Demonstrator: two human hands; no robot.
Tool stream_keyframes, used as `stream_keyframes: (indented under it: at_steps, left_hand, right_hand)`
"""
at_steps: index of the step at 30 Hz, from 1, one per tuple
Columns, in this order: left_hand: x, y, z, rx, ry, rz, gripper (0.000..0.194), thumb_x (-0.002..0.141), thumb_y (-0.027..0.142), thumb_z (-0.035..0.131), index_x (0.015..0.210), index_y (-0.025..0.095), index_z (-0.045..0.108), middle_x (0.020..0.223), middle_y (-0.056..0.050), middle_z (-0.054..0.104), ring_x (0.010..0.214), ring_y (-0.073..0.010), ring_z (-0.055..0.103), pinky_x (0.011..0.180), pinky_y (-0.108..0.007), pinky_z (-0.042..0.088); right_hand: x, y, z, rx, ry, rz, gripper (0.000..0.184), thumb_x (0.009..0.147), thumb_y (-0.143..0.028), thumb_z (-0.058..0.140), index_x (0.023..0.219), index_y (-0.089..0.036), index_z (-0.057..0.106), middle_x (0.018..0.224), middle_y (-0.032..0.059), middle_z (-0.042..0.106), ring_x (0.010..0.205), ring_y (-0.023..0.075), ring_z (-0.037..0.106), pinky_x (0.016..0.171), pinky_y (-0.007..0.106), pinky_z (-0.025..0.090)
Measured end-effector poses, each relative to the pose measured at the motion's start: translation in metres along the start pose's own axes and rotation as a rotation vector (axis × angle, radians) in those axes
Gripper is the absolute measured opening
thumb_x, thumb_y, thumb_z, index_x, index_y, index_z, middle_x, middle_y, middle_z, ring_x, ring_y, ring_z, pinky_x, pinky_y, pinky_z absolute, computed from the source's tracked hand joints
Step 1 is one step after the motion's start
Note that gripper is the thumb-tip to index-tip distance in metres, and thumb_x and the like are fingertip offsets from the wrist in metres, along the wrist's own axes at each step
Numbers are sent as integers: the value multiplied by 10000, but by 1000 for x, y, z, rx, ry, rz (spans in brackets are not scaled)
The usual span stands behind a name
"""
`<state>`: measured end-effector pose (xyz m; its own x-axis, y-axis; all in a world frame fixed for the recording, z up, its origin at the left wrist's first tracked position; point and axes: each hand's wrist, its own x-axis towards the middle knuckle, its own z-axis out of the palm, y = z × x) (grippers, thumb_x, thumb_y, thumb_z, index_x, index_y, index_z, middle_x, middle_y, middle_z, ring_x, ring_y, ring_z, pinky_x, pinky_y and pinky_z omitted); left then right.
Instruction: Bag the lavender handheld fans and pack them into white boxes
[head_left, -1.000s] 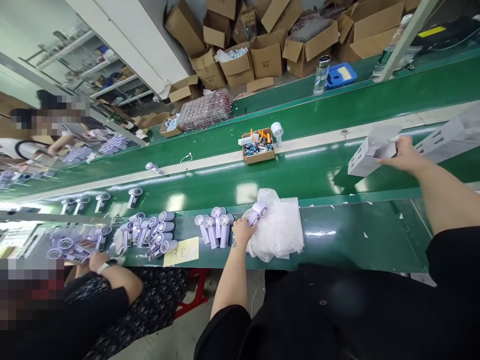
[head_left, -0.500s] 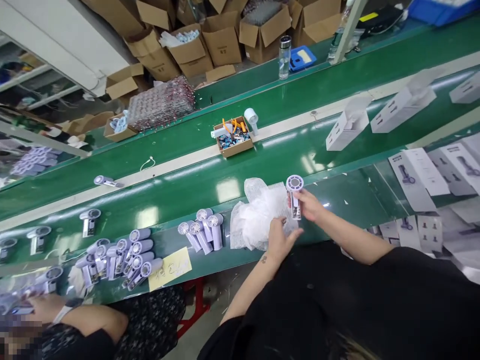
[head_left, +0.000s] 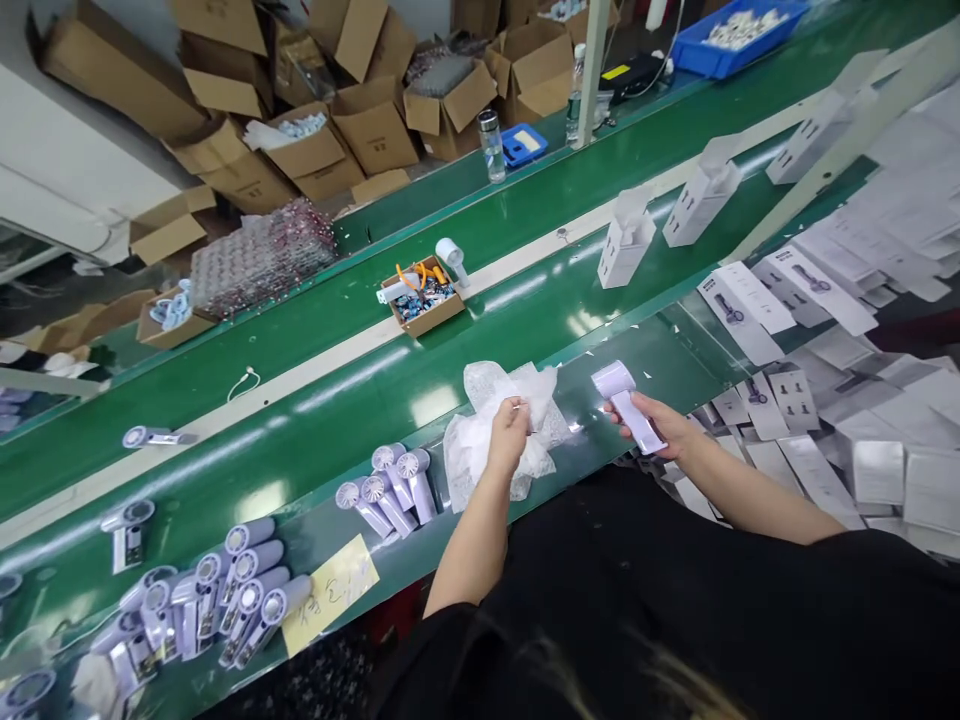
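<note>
My right hand (head_left: 667,425) is wrapped round the handle of a lavender handheld fan (head_left: 616,380), its smooth back turned up and its head pointing away to the left. To the left of it, my left hand (head_left: 510,432) has its fingers pinched on a translucent white packing bag (head_left: 544,392) at the top of a loose, crumpled pile. The fan and the bag are apart. Several similar fans (head_left: 386,490) lie together on the green bench just left of the bags.
More lavender fans (head_left: 247,590) lie at lower left beside a yellow handwritten note (head_left: 334,590). On the green conveyor stand open white boxes (head_left: 626,245). A small carton of batteries and orange-handled pliers (head_left: 424,305) sits beyond. Flat printed boxes (head_left: 817,400) are heaped at right.
My right hand left a white box, took the fan and carried it right, turning its back up. My left hand let go of the fan and closed on a bag. The view swung right.
</note>
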<state>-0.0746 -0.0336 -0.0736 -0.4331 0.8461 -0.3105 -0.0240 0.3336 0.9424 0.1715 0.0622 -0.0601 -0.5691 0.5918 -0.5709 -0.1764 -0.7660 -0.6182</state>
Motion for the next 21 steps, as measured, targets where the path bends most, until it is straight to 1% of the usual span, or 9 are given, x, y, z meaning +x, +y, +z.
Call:
stream_keyframes:
  at_steps: [2, 4, 8, 10, 11, 12, 14, 17, 21]
  left_hand:
    - [13, 10, -13, -70, -74, -72, 340, 748, 502, 570, 858, 181, 592, 596, 25, 518, 495, -101, 462, 502, -213, 385]
    - [32, 20, -28, 62, -96, -132, 328, 717, 495, 604, 772, 171, 603, 588, 14, 519, 499, -105, 464, 514, -225, 388]
    - [67, 37, -46, 295, 39, -139, 165, 709, 316, 654, 744, 166, 593, 714, -55, 581, 746, -196, 563, 707, -308, 429]
    - [65, 36, -35, 453, 111, -31, 120, 770, 273, 595, 825, 166, 586, 884, -102, 598, 946, -233, 540, 844, -345, 401]
    - [58, 31, -23, 568, 98, 51, 126, 807, 276, 554, 861, 165, 581, 945, -117, 591, 1003, -239, 518, 889, -356, 382]
    - [48, 23, -9, 701, 47, 143, 156, 837, 295, 518, 890, 162, 579, 986, -127, 582, 1031, -243, 502, 914, -365, 373]
    - [24, -1, 23, 916, -168, 261, 242, 827, 370, 543, 938, 158, 577, 1006, -133, 575, 1026, -259, 496, 898, -377, 394]
    - [0, -39, 56, 1028, -346, 169, 341, 724, 317, 675, 999, 136, 584, 1086, -161, 561, 1076, -305, 465, 863, -398, 416]
    - [9, -58, 55, 943, -368, 46, 128, 791, 146, 541, 859, 113, 645, 961, -157, 614, 991, -271, 526, 872, -391, 405]
  right_hand:
    - [-4, -1, -2, 30, 26, -30, 206, 778, -255, 630, 973, -192, 608, 933, 63, 670, 742, 153, 643, 514, 223, 551]
    - [-5, -5, -5, 54, 71, -55, 193, 777, -255, 633, 957, -190, 605, 883, 56, 669, 729, 150, 643, 518, 221, 556]
    - [-1, -5, -12, 25, 164, -59, 157, 752, -246, 660, 875, -189, 580, 733, 28, 647, 629, 145, 637, 566, 265, 588]
    - [-1, 0, -16, 22, 174, -60, 181, 730, -223, 679, 870, -196, 569, 747, 26, 652, 648, 153, 646, 594, 283, 598]
    - [-1, 3, -19, 36, 179, -59, 193, 723, -215, 685, 874, -198, 565, 766, 28, 656, 668, 157, 650, 600, 287, 599]
    - [-2, 7, -21, 53, 186, -56, 204, 720, -210, 687, 880, -200, 561, 785, 31, 658, 684, 160, 653, 601, 288, 598]
    - [-2, 14, -27, 84, 203, -46, 235, 717, -203, 693, 900, -204, 546, 817, 33, 658, 706, 160, 655, 595, 281, 592]
    - [-2, 20, -34, 85, 190, -20, 335, 696, -207, 724, 949, -219, 505, 851, 27, 651, 735, 164, 655, 584, 277, 584]
    - [-2, 19, -37, 40, 93, 44, 428, 662, -209, 752, 986, -231, 473, 817, -5, 616, 667, 147, 631, 553, 298, 585]
